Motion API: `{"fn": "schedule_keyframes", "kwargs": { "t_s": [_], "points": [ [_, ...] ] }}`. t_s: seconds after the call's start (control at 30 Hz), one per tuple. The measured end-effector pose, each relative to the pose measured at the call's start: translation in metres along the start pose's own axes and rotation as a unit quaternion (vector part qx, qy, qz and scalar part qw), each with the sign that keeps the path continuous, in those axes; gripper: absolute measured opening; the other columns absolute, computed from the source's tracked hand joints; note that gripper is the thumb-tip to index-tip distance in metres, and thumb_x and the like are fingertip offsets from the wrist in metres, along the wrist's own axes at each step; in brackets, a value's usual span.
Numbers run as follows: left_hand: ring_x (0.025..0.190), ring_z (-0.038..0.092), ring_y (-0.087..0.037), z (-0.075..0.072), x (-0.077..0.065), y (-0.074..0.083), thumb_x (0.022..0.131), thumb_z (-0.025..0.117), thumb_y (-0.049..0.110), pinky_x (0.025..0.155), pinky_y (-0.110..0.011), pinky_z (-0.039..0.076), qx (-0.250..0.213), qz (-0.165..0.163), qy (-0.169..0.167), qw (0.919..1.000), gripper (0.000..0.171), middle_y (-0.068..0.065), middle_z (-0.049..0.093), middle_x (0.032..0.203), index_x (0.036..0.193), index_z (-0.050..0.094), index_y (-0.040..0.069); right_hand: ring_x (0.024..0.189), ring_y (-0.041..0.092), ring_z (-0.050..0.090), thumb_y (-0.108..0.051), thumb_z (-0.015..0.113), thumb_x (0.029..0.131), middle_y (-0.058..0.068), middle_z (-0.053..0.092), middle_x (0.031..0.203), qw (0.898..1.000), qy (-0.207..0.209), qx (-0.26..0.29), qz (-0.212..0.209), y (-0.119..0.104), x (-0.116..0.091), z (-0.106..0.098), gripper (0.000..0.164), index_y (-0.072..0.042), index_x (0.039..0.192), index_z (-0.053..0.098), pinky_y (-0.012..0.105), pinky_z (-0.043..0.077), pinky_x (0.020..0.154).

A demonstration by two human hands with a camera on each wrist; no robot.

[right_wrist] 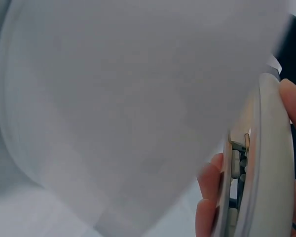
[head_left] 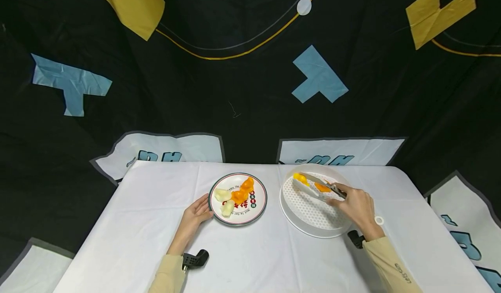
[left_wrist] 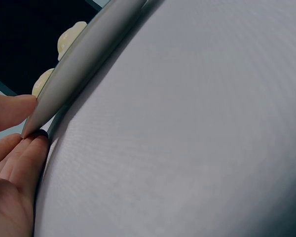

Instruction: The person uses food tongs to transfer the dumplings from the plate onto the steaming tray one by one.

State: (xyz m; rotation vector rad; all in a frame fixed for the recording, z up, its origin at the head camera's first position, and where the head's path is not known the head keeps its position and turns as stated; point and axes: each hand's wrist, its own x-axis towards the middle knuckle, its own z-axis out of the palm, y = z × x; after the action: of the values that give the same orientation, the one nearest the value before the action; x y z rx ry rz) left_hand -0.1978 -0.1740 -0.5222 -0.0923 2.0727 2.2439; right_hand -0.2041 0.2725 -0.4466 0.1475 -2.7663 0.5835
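My left hand (head_left: 195,214) pinches the left rim of a round white plate (head_left: 250,214), thumb over the rim and fingers beneath it in the left wrist view. Two pale dumpling-like pieces (head_left: 222,194) and a couple of orange ones (head_left: 240,196) sit on the plate. Over a round white steamer basket (head_left: 309,230), my right hand (head_left: 357,206) grips a pair of tongs (head_left: 330,188). A yellow dumpling-like piece (head_left: 300,179) is between the tongs' tips. An orange piece (head_left: 322,188) lies in the basket, partly hidden behind the tongs.
A white cloth covers the table (head_left: 156,197). Beside my right wrist is a small white ring (head_left: 379,220). A black curtain (head_left: 250,110) with taped blue and yellow shapes hangs behind the table. The basket's pale side (right_wrist: 113,98) fills much of the right wrist view.
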Motion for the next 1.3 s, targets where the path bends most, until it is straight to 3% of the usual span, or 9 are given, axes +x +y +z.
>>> {"fn": "schedule_keyframes", "kwargs": {
  "t_s": [0.13, 0.37, 0.73, 1.3],
  "points": [
    [0.134, 0.035, -0.034, 0.000, 0.000, -0.002, 0.085, 0.056, -0.012, 0.103, -0.021, 0.040, 0.000, 0.005, -0.001, 1.0000, 0.066, -0.027, 0.031, 0.148, 0.145, 0.028, -0.010, 0.059, 0.023, 0.051, -0.031, 0.080, 0.071, 0.023, 0.068, 0.092, 1.000, -0.007, -0.005, 0.007, 0.004, 0.000, 0.003, 0.055, 0.000, 0.115, 0.068, 0.036, 0.042, 0.045],
    [0.135, 0.034, -0.034, 0.000, 0.000, -0.002, 0.085, 0.056, -0.013, 0.103, -0.021, 0.040, 0.000, 0.012, -0.003, 0.9999, 0.066, -0.027, 0.030, 0.148, 0.144, 0.028, -0.010, 0.058, 0.022, 0.047, -0.031, 0.079, 0.072, 0.016, 0.066, 0.075, 0.999, -0.026, -0.008, 0.020, 0.009, 0.002, 0.005, 0.056, 0.000, 0.117, 0.067, 0.032, 0.037, 0.044],
    [0.135, 0.034, -0.035, 0.000, -0.001, -0.002, 0.084, 0.056, -0.013, 0.103, -0.023, 0.040, 0.004, 0.011, -0.001, 0.9999, 0.067, -0.027, 0.030, 0.148, 0.145, 0.028, -0.010, 0.064, 0.026, 0.056, -0.032, 0.081, 0.070, 0.026, 0.067, 0.099, 0.999, -0.028, -0.010, 0.030, 0.009, 0.001, 0.006, 0.059, 0.001, 0.117, 0.067, 0.036, 0.045, 0.047],
    [0.135, 0.033, -0.034, 0.000, -0.002, -0.001, 0.084, 0.056, -0.013, 0.103, -0.022, 0.040, -0.006, 0.012, -0.006, 0.9999, 0.067, -0.027, 0.029, 0.148, 0.145, 0.027, -0.010, 0.060, 0.024, 0.054, -0.033, 0.083, 0.067, 0.027, 0.067, 0.098, 1.000, -0.004, 0.012, 0.002, -0.012, -0.004, -0.005, 0.062, 0.001, 0.117, 0.067, 0.039, 0.045, 0.048]
  ]
}}
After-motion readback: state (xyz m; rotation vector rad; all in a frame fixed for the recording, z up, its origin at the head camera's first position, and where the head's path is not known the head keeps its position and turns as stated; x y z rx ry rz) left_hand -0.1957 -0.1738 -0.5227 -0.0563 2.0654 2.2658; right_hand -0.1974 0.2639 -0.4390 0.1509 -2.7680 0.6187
